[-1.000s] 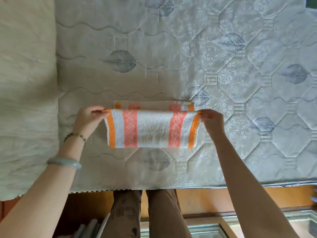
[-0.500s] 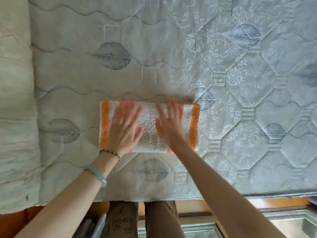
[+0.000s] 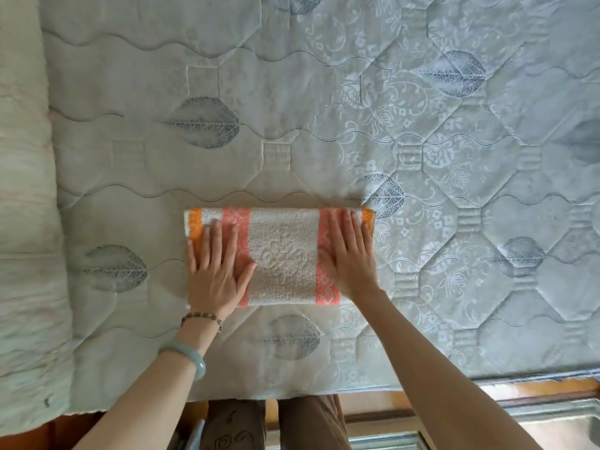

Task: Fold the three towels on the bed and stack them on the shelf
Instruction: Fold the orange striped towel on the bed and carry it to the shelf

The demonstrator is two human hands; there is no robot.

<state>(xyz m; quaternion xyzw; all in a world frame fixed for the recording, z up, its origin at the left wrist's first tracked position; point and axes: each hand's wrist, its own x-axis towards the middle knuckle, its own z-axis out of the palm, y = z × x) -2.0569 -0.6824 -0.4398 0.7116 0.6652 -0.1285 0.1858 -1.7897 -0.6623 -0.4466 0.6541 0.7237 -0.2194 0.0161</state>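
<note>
Folded towel [image 3: 282, 258] lies flat on the bed [image 3: 324, 125], near the edge closest to me, roughly centred in view. White terry, two pink bands, orange stripe at each short end. Long side runs left to right, and the far long edge looks rounded like a fold.

My left hand [image 3: 216, 271] is flat on the towel's left part, palm down, fingers straight and slightly spread, covering the left pink band, fingertips by the orange stripe. My right hand [image 3: 349, 254] is flat on the right part, fingers straight and together, over the right pink band, fingertips close to the far edge. Both press down, neither grips anything. The white middle of the towel shows bare between them.

Beaded bracelet [image 3: 201, 319] and pale green bangle [image 3: 190, 355] on my left wrist. Bed surface is quilted pale fabric with blue leaf prints. A pale, rumpled quilt [image 3: 26, 222] lies along the left side. My brown trousers [image 3: 292, 423] are at the bed's near edge, with a wooden frame [image 3: 535, 388] below it to the right.
</note>
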